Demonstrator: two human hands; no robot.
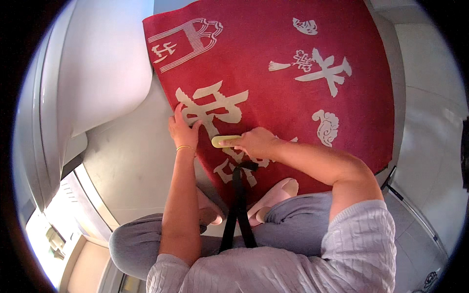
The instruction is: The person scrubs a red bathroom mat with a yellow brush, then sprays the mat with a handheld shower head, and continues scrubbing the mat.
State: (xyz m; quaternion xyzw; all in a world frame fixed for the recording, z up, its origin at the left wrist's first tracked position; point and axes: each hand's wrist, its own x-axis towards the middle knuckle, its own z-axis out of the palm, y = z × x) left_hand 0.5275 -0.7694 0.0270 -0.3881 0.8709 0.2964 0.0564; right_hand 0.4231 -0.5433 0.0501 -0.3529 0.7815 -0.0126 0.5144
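Your right hand (259,142) grips a yellow-green, round-ended tool (221,141) over the red patterned mat (278,112), while your left hand (184,131), thumb and fingers apart, rests at its left edge.

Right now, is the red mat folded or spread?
Spread: the red mat lies open on the floor, white designs face up.

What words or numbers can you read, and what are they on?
I won't copy writing, but I can say where it is.
Red mat: big cream characters by the left hand and right hand; another, upper right; smaller ones, upper-left corner.
Yellow-green tool: none that I can see.
Black mark, lower right: too small to read.
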